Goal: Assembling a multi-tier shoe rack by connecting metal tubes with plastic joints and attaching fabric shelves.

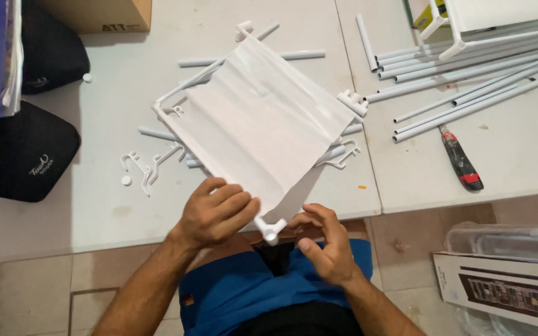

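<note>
Only the head view here, looking straight down at a white table [94,211] with the person's lap below it.

The left hand [216,211] is curled over the near edge of a white fabric shelf panel [263,118], fingers folded down on the cloth and gripping the tube under it. Right next to that hand, toward the right, a white plastic corner connector [270,229] sticks out from the panel's near corner. The right hand [325,246] sits just right of that connector, fingers loosely bent with the fingertips at it; I can't tell if it's actually pinching it or just touching, it looks half open to me.

The panel itself stretches away from both hands, tilted like a diamond, with its far corner well up the table. Under and around it are loose white tubes, and a couple of small white hooks [147,165] lie just beyond the left hand, to its left. Farther left of that hand sit two black pouches [32,149].

Off to the right of the right hand, farther up the table, there's a bunch of long white tubes [468,68] and a screwdriver with a red and black handle [461,158]. Down on the floor, right of the right hand, lies a printed cardboard box [499,292].
</note>
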